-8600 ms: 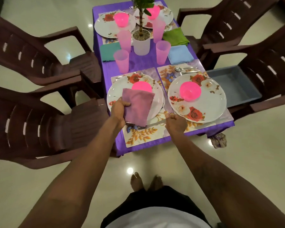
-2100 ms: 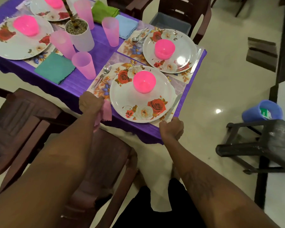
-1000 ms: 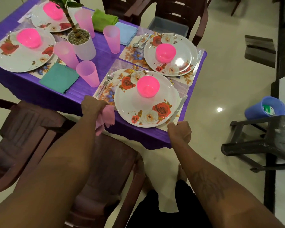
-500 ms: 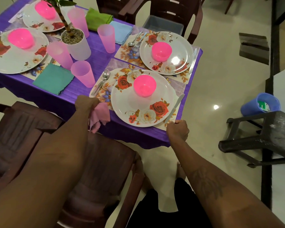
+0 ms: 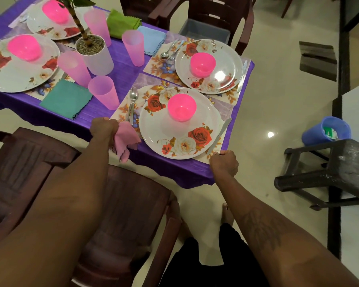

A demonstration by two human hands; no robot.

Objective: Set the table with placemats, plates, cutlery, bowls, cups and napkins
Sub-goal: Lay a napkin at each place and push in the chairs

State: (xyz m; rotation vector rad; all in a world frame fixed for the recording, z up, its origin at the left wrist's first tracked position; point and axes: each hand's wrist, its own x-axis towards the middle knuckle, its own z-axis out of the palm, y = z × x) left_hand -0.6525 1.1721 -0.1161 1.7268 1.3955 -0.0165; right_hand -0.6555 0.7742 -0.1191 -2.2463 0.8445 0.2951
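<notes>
My left hand (image 5: 103, 128) is closed around a crumpled pink napkin (image 5: 124, 139) at the near left corner of the floral placemat (image 5: 224, 108). My right hand (image 5: 224, 163) pinches that placemat's near right corner at the edge of the purple-clothed table (image 5: 120, 65). On the placemat sits a flowered plate (image 5: 153, 129) with a pink bowl (image 5: 181, 107) in it. A knife (image 5: 220, 135) lies to the plate's right, a spoon (image 5: 133, 100) and a fork to its left. A pink cup (image 5: 104, 93) and a teal napkin (image 5: 66, 99) stand further left.
Three more set places with plates and pink bowls fill the table around a potted plant (image 5: 93, 50). A brown chair (image 5: 122, 204) stands under my arms, another (image 5: 19, 162) to its left. A grey bin (image 5: 203, 32) rests on the far chair. A dark stool (image 5: 340, 168) carries a blue cup (image 5: 327, 129).
Earlier I held the pink napkin over the plate from the table's end; now I stand at its side with the napkin bunched at the placemat's left corner. In the last second both hands barely moved.
</notes>
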